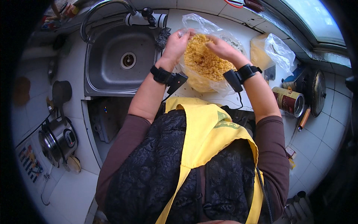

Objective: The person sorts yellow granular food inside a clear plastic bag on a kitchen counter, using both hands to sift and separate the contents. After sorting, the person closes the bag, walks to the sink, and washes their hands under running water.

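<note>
A clear plastic bag (201,23) lies open on the white counter, filled with loose yellow-brown crumbs (207,59). My left hand (175,45) is closed on the bag's far left rim, with its fingertips partly hidden by the plastic. Across from it, my right hand (224,49) reaches over the bag's right side. Its thumb is above the crumbs and its bent fingers are at the plastic near the far rim. Each wrist carries a black strapped device.
Left of the bag is a steel sink (108,67) with a curved faucet (100,5) and a dark scrubber (162,38). To the right stand another clear bag with yellowish contents (260,50), a tin can (289,100) and a lidded pan (317,93). A cooker (59,142) sits at far left.
</note>
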